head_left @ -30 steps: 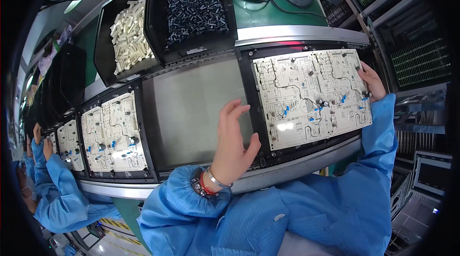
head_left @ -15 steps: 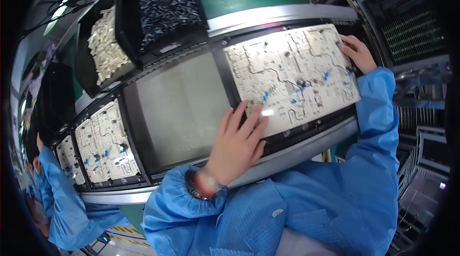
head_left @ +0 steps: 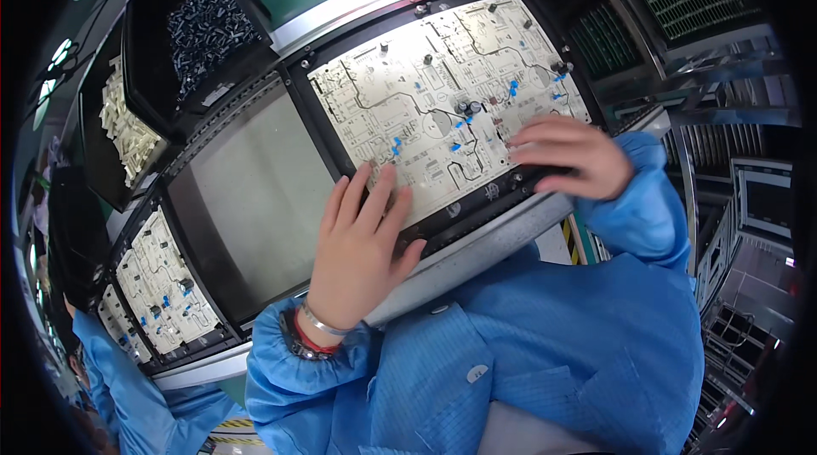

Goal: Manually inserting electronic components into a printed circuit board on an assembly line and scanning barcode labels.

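The pale circuit board [head_left: 442, 106] sits in a black carrier frame [head_left: 319, 127] on the conveyor line, straight ahead of the person, studded with small blue parts and a few dark cylindrical ones. The left hand [head_left: 362, 242] lies flat on the board's near left corner, fingers spread and open, gripping nothing; it looks to be steadying the board. The right hand [head_left: 566, 155] hovers low over the near right edge, fingers curled down toward the surface. Whether it pinches a part I cannot tell, since the fingertips are blurred. By my reading this is the placing or pressing-in stage on that edge, and the next move calls for a fine, straight push with the board kept from shifting. Both forearms come up from below in blue sleeves [head_left: 545, 353], the left wrist wearing a bracelet. To the left stands an empty grey carrier [head_left: 247, 200], then another populated board [head_left: 162, 280]. Beyond are bins, one of dark parts [head_left: 200, 25], one of cream-coloured parts [head_left: 128, 131]. A second person's blue sleeve [head_left: 119, 387] shows at lower left.
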A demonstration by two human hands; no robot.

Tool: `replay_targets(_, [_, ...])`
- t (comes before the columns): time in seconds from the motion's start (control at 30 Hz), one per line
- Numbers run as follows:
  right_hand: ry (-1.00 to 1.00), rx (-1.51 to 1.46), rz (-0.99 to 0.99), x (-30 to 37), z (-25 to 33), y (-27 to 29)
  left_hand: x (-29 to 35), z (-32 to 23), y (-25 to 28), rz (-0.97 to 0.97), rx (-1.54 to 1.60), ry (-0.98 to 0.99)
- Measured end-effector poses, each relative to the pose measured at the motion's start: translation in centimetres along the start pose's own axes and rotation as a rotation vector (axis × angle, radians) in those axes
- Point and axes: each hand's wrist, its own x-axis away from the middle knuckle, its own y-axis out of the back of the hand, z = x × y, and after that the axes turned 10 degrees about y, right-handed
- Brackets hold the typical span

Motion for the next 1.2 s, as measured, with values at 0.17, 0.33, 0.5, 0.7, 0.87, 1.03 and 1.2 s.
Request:
replay_targets(0.17, [0.011,0.24,-0.058,-1.5,0.3,-3.1,0.1,0.5,1.1,0.105,0.015,-0.002])
replay_targets(0.33, [-0.076,0.403,-0.264,-2.4,0.2,-5.3,-0.3,0.9,1.3,0.12,-0.014,-0.045])
replay_targets(0.5, [-0.068,-0.004,-0.208,-0.6,-1.1,-0.3,-1.2,1.9,2.8,0.246,-0.028,-0.068])
replay_targets(0.7, [-0.127,0.139,0.07,6.5,-4.8,5.8,-2.4,4.9,1.6,-0.014,-0.196,-0.387])
replay_targets(0.87, [-0.103,0.136,0.119,11.3,-8.5,7.3,-5.4,4.1,0.3,0.033,-0.188,-0.463])
replay_targets(1.03, [-0.079,0.162,0.069,11.4,-11.0,6.5,-4.1,3.3,0.8,0.173,-0.345,-0.297])
replay_targets(1.2, [0.056,0.295,0.047,9.8,-12.7,7.0,-4.2,2.7,1.5,0.236,-0.392,-0.252])
